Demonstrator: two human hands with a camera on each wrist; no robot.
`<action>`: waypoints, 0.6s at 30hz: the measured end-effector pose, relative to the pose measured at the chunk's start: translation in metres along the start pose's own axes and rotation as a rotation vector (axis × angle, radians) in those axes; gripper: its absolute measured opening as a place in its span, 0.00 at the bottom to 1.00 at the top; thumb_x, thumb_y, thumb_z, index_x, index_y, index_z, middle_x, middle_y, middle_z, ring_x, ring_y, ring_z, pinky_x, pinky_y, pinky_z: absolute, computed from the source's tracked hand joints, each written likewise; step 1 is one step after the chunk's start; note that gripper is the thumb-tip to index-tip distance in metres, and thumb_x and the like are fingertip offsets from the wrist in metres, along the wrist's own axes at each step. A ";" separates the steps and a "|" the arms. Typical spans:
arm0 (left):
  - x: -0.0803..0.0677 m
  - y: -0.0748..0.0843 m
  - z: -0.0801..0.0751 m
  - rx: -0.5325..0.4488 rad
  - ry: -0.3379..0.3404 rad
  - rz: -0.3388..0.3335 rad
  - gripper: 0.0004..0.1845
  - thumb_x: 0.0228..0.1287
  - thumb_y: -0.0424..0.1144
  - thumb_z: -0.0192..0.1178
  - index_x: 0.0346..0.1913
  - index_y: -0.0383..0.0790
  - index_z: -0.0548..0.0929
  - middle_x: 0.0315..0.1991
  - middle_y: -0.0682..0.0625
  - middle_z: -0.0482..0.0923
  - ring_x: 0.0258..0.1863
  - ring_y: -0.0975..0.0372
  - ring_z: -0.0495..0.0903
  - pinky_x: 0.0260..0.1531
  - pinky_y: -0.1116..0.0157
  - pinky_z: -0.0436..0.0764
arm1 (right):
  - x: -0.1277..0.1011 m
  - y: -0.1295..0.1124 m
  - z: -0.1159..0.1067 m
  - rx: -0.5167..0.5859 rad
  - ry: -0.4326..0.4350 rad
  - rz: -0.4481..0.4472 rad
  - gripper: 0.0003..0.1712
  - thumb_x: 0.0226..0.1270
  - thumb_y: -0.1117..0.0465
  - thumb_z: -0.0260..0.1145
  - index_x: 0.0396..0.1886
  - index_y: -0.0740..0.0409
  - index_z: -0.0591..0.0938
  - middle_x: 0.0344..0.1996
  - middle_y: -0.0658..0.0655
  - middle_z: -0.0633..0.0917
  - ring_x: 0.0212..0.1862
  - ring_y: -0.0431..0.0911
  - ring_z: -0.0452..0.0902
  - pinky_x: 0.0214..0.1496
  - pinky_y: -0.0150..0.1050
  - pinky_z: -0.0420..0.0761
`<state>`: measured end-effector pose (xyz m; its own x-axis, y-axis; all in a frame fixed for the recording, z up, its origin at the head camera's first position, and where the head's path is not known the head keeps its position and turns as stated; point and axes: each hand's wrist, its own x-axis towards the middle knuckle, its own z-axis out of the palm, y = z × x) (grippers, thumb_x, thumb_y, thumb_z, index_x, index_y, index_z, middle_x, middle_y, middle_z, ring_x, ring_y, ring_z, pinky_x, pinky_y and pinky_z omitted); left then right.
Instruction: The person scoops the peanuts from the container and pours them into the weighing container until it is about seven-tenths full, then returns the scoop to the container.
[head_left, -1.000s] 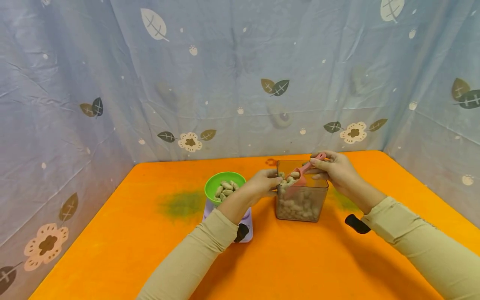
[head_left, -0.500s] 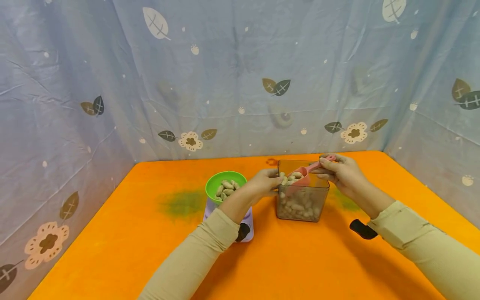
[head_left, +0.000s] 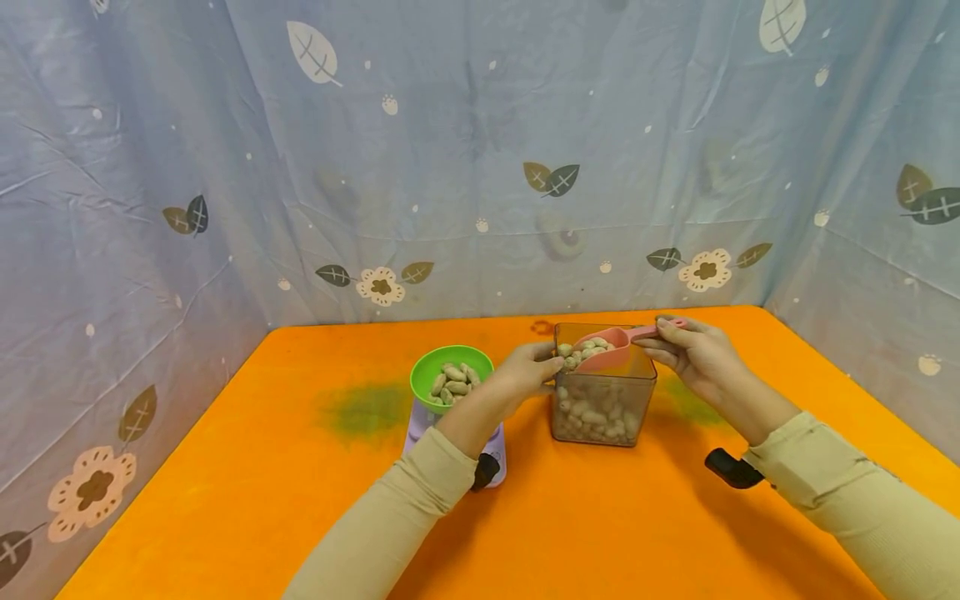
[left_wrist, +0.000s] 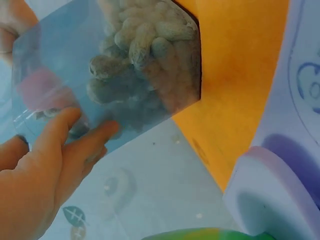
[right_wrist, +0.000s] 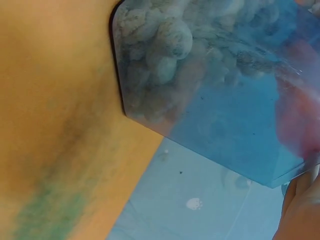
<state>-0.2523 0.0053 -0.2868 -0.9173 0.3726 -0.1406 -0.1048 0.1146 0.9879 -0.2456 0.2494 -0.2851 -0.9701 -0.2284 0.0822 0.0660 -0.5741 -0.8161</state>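
A clear square container (head_left: 603, 408) half full of peanuts stands on the orange table (head_left: 585, 525). My left hand (head_left: 528, 371) rests against its left wall, fingers straight on the plastic (left_wrist: 75, 140). My right hand (head_left: 693, 346) pinches the handle of a pink scoop (head_left: 611, 348) loaded with peanuts, held level over the container's rim. Through the container wall (right_wrist: 235, 115) the right wrist view shows the peanuts and a pink blur of the scoop. A green bowl (head_left: 452, 377) with several peanuts sits on a pale purple scale (head_left: 491, 454) to the left.
Blue leaf-patterned cloth (head_left: 480, 158) walls the table at the back and both sides. Green smudges mark the tabletop left of the bowl (head_left: 363, 408) and right of the container (head_left: 690, 404). A black wrist-camera mount (head_left: 731, 468) shows under my right sleeve.
My right hand has lifted the scoop out of the container's peanuts to rim height and levelled it, full of peanuts. My left hand has stayed on the container wall.
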 end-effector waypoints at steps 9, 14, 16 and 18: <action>-0.014 -0.002 -0.008 -0.020 0.019 0.046 0.26 0.76 0.29 0.44 0.73 0.28 0.56 0.71 0.32 0.57 0.68 0.43 0.63 0.62 0.52 0.72 | -0.003 -0.007 -0.003 0.113 -0.032 -0.021 0.14 0.75 0.68 0.51 0.32 0.68 0.80 0.33 0.65 0.87 0.39 0.50 0.87 0.41 0.35 0.86; -0.029 0.002 -0.024 0.001 0.004 0.078 0.26 0.77 0.28 0.43 0.73 0.27 0.55 0.72 0.33 0.56 0.67 0.42 0.63 0.63 0.54 0.72 | -0.003 -0.011 -0.002 0.192 -0.036 -0.028 0.14 0.75 0.69 0.50 0.33 0.69 0.80 0.32 0.67 0.87 0.38 0.52 0.86 0.40 0.37 0.86; -0.035 0.005 -0.031 0.019 0.011 0.087 0.26 0.77 0.28 0.43 0.74 0.28 0.55 0.72 0.34 0.57 0.67 0.43 0.65 0.63 0.54 0.72 | -0.004 -0.012 0.000 0.209 -0.036 -0.029 0.14 0.75 0.70 0.50 0.35 0.69 0.80 0.33 0.66 0.86 0.37 0.53 0.86 0.41 0.38 0.86; -0.041 0.006 -0.039 0.031 0.031 0.095 0.26 0.76 0.29 0.44 0.73 0.29 0.56 0.71 0.35 0.59 0.66 0.45 0.66 0.63 0.55 0.72 | -0.003 -0.014 0.002 0.210 -0.035 -0.028 0.13 0.75 0.70 0.50 0.36 0.69 0.81 0.33 0.66 0.86 0.38 0.53 0.86 0.41 0.38 0.86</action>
<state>-0.2305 -0.0446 -0.2721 -0.9339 0.3548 -0.0435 -0.0051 0.1085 0.9941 -0.2427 0.2568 -0.2728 -0.9637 -0.2354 0.1261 0.0902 -0.7312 -0.6762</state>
